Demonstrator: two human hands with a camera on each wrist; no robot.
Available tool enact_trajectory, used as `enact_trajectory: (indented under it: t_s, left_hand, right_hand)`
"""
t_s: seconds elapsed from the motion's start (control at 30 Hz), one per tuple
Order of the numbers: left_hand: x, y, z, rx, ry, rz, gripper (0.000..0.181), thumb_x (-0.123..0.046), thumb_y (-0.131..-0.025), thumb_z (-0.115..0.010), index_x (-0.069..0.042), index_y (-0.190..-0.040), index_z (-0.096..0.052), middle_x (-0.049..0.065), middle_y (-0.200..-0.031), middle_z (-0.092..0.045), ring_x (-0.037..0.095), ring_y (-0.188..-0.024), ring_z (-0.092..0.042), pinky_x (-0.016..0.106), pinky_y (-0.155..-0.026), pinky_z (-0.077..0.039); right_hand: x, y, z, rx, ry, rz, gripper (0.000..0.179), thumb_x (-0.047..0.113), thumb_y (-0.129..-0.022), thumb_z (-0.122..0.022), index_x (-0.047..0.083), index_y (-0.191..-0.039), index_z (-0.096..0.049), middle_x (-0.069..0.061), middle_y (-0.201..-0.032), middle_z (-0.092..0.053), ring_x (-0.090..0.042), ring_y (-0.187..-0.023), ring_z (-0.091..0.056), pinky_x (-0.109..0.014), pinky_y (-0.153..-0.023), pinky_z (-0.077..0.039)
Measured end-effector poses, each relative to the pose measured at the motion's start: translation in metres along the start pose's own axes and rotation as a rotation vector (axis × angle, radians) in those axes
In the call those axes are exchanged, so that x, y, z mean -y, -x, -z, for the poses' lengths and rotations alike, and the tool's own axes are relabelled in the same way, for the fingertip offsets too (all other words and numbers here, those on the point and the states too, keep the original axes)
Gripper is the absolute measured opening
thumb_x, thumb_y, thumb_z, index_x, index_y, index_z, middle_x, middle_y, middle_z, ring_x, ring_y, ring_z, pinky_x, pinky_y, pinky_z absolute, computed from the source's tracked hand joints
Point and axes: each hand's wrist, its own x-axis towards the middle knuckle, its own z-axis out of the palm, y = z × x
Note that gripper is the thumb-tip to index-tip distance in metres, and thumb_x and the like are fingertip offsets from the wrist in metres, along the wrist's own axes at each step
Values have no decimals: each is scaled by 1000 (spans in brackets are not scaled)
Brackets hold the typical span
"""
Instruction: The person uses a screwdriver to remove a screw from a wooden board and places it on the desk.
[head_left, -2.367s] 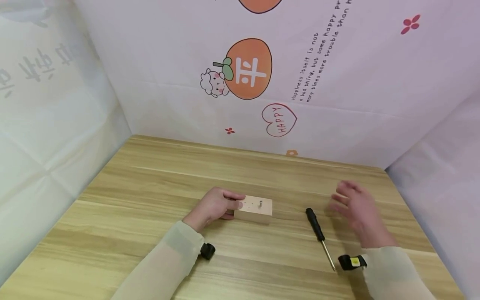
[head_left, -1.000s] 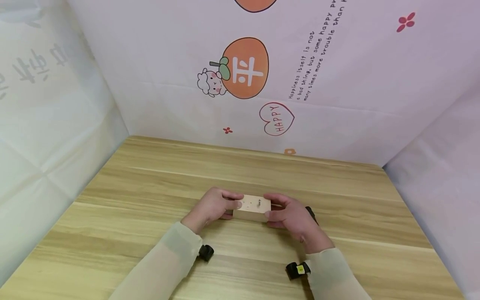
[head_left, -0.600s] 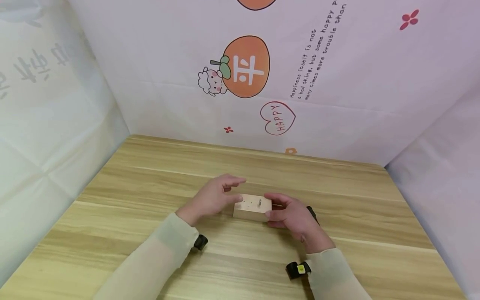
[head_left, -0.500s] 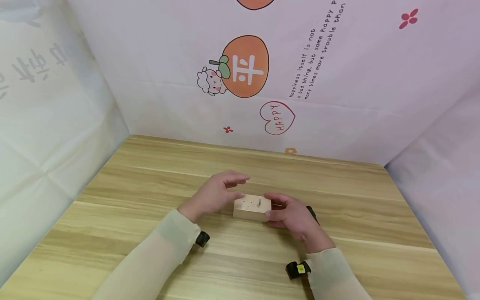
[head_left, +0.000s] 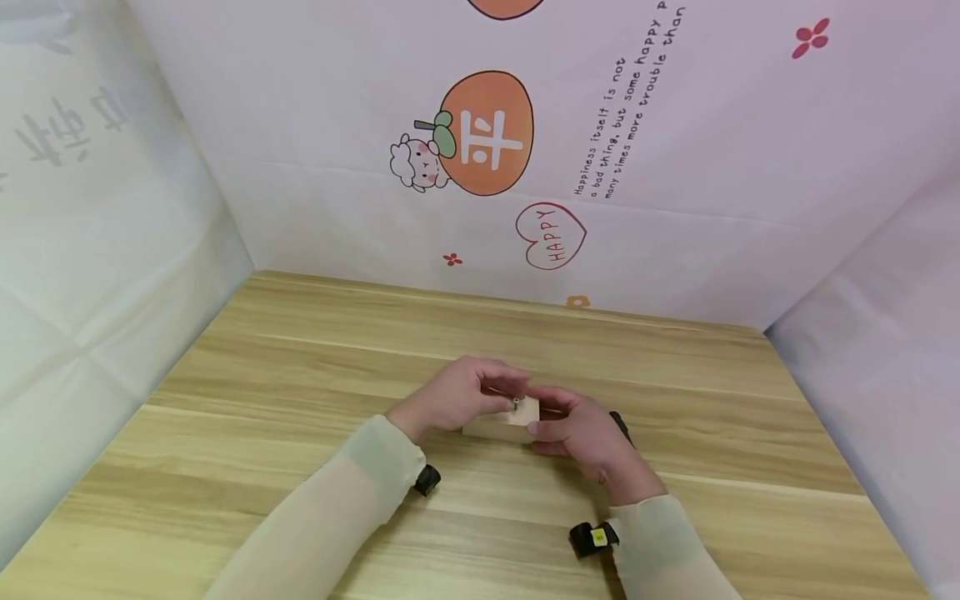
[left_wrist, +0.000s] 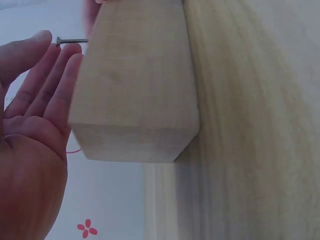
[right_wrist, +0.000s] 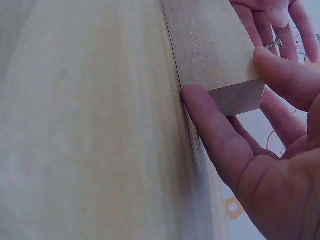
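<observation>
A pale wooden block [head_left: 498, 430] lies on the table under both hands. A metal screw [left_wrist: 73, 41] stands up from its top face near the right end. My right hand [head_left: 588, 437] grips that end, with thumb and fingers on opposite sides in the right wrist view. Over the block's left part hovers my left hand [head_left: 465, 396]. Its thumb and fingers are spread around the screw head, apparently not pinching it. The small holes seen earlier in the block's top are hidden by the left hand.
Behind my right hand shows the black handle of a screwdriver [head_left: 621, 427]; the hand and forearm hide the rest. The wood-grain table [head_left: 300, 350] meets a printed white cloth [head_left: 360, 217] at the back, with more cloth at both sides.
My right hand came left from beside the screwdriver and took hold of the block's right end. The left hand let go of the left end, lifted, and moved right to the screw.
</observation>
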Motion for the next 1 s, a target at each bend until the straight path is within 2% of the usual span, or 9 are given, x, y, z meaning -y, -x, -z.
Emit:
enact_trajectory:
  t_s: [0.17, 0.4, 0.73, 1.0]
  left_hand:
    - [2, -2, -5, -6, 4, 30, 35, 2, -94, -67, -10, -127, -71, 8, -111, -71, 12, -103, -65, 28, -85, -54]
    - [3, -6, -8, -54, -97, 6, 25, -3, -95, -68, -14, -116, -75, -1, -100, -73, 8, -94, -65, 27, -83, -53]
    - [3, -11, -13, -127, -157, 12, 14, -7, -90, -75, -15, -100, -78, -2, -96, -72, 9, -85, -63, 28, -76, -53]
    - [5, -14, -17, -169, -206, 21, 8, -9, -87, -79, -16, -92, -77, -12, -85, -67, 9, -81, -61, 27, -73, -52]
  right_hand:
    - [0, 0, 0, 6, 0, 4, 55, -6, -86, -75, 10, -137, -62, -15, -139, -52, -31, -117, -55, -46, -83, -56]
    - [2, 1, 0, 7, -10, -3, 57, -5, -86, -75, 10, -138, -61, -14, -143, -49, -32, -122, -51, -46, -84, -56]
    - [1, 1, 1, 27, -18, 3, 58, -6, -87, -73, 10, -141, -59, -16, -137, -53, -29, -109, -60, -46, -84, -56]
    - [0, 1, 1, 24, -15, 3, 57, -6, -87, -73, 7, -141, -58, -16, -139, -52, -30, -112, -60, -47, -84, -56]
